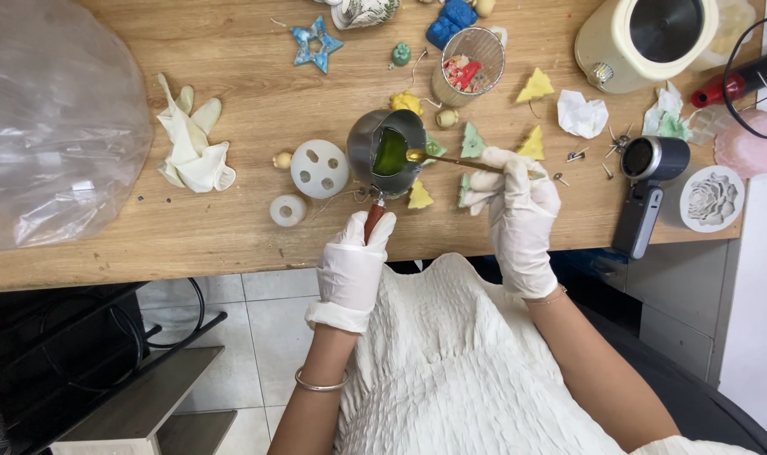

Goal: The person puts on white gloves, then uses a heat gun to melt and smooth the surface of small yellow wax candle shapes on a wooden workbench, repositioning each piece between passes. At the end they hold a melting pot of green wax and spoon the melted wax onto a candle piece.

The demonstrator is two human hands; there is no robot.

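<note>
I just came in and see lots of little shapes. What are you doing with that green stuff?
A person in white gloves sits at a wooden table. The left hand holds the handle of a small metal pot of green liquid. The right hand holds a gold spoon with its tip in the liquid. Small tree-shaped and star-shaped pieces lie around.

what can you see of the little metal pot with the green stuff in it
The small metal pot looks like shiny steel, round, with a pouring lip and a reddish-brown handle toward the person. It sits upright on the wooden table among small moulded shapes, and holds green liquid. The gloved left hand grips the handle. A gold-coloured spoon, held by the gloved right hand, reaches over the rim with its bowl at the liquid.
</note>
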